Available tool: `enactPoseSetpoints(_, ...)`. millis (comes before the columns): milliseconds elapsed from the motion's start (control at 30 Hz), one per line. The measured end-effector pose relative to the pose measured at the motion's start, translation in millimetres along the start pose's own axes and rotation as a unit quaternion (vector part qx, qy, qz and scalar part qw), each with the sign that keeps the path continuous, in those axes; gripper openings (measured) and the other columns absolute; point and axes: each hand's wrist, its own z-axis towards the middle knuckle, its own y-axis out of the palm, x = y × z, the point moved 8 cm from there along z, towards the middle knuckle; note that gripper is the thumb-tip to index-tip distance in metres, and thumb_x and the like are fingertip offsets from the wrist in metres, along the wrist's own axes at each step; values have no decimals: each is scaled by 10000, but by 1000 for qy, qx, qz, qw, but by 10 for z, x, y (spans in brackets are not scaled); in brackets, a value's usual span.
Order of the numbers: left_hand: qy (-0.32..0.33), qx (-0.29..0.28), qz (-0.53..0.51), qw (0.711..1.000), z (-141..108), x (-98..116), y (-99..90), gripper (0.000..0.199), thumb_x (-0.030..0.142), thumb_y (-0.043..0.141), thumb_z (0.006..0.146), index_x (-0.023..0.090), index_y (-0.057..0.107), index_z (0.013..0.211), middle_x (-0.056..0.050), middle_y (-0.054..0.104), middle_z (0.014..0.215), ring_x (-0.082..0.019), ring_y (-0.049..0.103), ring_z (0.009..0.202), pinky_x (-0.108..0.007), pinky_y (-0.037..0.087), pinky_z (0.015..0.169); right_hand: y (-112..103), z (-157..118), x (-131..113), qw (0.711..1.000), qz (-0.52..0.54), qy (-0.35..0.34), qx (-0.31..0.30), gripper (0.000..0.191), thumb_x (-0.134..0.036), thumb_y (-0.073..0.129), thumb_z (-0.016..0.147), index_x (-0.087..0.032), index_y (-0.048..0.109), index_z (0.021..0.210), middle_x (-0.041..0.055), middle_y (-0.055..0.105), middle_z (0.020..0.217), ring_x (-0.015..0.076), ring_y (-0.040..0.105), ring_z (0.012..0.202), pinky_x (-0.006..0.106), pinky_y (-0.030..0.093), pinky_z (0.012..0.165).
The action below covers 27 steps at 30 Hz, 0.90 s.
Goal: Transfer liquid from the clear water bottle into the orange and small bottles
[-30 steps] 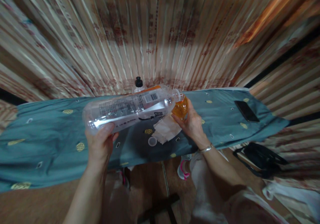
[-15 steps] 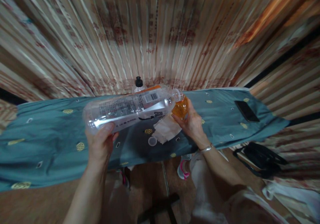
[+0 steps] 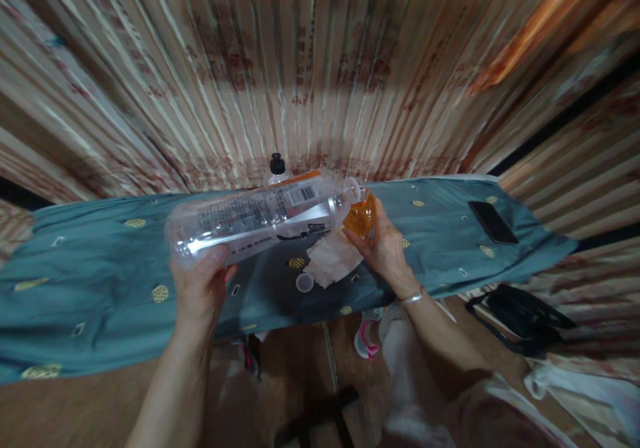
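My left hand (image 3: 203, 288) is closed around the base end of a large clear plastic bottle (image 3: 250, 218) with a printed label and barcode. The bottle lies tilted nearly level, its mouth pointing right. That mouth meets the top of a small bottle of amber liquid (image 3: 361, 218), which my right hand (image 3: 385, 245) grips from the right side. Below them a crumpled white tissue (image 3: 333, 259) lies on the cloth, beside a small round clear cap (image 3: 305, 283). Behind the large bottle stands another bottle with a black top (image 3: 277, 165), mostly hidden.
A teal patterned cloth (image 3: 115, 255) covers the long narrow table. A dark phone (image 3: 493, 222) lies on its right part. Pleated curtains (image 3: 310, 68) hang right behind it. A black bag (image 3: 520, 318) sits low at the right, and a dark stool (image 3: 317, 416) shows below.
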Motion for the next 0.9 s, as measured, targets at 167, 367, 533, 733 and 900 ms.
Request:
enactPoseSetpoints(167,-8,5,15,1000,-4,-12,-21,443,280,901,479,248,627,826,26,617,777,-115,513,542,-185,349,350,-6,0,-5,1000,-2,-2,5,898,-580,618,984,-117,246,1658,250,702,1401,341,753,1187,504,646,974)
enactPoseSetpoints(367,-2,-10,10,1000,-10,14,24,488,257,907,480,271,626,879,34,609,801,-106,491,552,-169,321,350,15,-12,22,1000,2,6,-2,942,-562,650,963,-132,209,1676,246,694,1416,343,737,1217,509,638,986)
enactPoseSetpoints(533,-3,6,20,1000,-23,13,11,498,292,906,483,280,643,905,29,606,782,-120,517,551,-178,349,357,16,-14,23,1000,0,9,1,935,-551,652,965,-122,215,1672,251,698,1406,350,742,1205,510,642,971)
enactPoseSetpoints(733,18,-23,28,999,-18,69,87,472,315,890,513,277,645,916,21,610,767,-112,463,527,-186,288,350,-9,2,-6,1000,-6,-1,3,914,-559,637,975,-120,233,1668,249,702,1401,338,750,1194,485,649,956)
enactPoseSetpoints(900,15,-27,11,999,-11,44,60,521,306,918,510,277,658,960,24,609,782,-109,486,533,-178,299,352,-3,8,-7,1000,-6,1,-5,896,-574,613,988,-114,242,1661,250,696,1410,338,742,1213,492,648,969)
